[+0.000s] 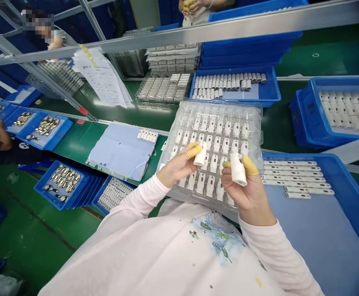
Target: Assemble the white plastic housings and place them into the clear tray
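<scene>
My left hand (182,162), with yellow finger cots, pinches a white plastic housing (200,155) that has a dark hole near one end. A second white housing (238,169) is gripped in my right hand (249,193), also in yellow cots, its end face tilted towards me. Both hands are above a clear plastic tray (219,109) whose pockets hold rows of similar white housings (210,185). My fingers partly hide the tray's middle rows.
To the right, a blue bin (346,164) holds rows of white housings. Left lies a blue-grey mat (118,148) with several housings. Behind stand a blue crate (272,88) and stacked trays (164,96); a metal rail (173,35) crosses above. Co-workers are beyond it.
</scene>
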Demonstrator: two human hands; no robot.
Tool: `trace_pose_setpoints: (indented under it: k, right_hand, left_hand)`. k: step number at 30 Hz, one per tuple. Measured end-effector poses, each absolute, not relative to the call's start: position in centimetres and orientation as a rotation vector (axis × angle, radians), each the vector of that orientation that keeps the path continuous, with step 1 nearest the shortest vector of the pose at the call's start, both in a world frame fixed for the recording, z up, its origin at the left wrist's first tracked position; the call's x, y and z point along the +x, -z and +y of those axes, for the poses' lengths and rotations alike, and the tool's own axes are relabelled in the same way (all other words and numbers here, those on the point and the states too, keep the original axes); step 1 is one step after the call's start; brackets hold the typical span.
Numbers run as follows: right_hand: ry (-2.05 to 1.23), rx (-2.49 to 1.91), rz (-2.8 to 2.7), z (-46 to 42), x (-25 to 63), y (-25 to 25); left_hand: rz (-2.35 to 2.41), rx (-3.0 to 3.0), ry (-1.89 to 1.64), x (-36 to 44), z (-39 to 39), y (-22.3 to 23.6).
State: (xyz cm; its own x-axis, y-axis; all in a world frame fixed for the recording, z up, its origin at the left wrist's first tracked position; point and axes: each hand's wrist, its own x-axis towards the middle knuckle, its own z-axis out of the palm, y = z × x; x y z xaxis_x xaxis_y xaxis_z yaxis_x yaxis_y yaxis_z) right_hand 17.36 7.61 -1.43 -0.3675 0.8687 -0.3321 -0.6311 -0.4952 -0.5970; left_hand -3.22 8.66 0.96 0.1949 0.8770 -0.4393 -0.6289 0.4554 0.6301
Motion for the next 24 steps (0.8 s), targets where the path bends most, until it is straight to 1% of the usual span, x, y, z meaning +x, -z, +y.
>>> trace_pose_setpoints:
  k: [2, 4, 5, 8, 12, 15, 18, 24]
  right_hand:
    - [-1.858, -0.863, -0.522, 8.3, 18.1, 1.8]
    - [-1.671, -0.956, -0.663, 9.5, 18.7, 2.1]
    - [-1.585, -1.001, -0.762, 10.3, 18.8, 2.3]
    - [-1.412, -1.113, -1.026, 14.1, 18.0, 2.6]
    - [-1.260, -1.180, -1.186, 21.6, 14.5, 3.1]
    - [-1.148, -1.261, -1.311, 27.0, 10.7, 4.1]
    - [-1.060, -1.376, -1.463, 30.5, 7.4, 5.4]
    - [-0.922, -1.516, -1.757, 32.1, 4.7, 7.2]
  left_hand:
    - [0.938, 0.480, -1.166, -5.3, 12.0, -0.3]
    - [1.294, 0.976, -1.171, -7.0, 16.0, 0.4]
    - [1.361, 1.061, -1.169, -7.8, 17.9, 0.8]
    - [1.462, 1.218, -1.127, -9.5, 23.3, 2.2]
    - [1.548, 1.441, -0.998, -11.0, 28.1, 3.6]
    - [1.598, 1.589, -0.898, -11.7, 30.1, 4.3]
    - [1.632, 1.722, -0.797, -11.8, 30.9, 4.8]
    - [1.721, 1.955, -0.652, -11.5, 30.3, 6.0]
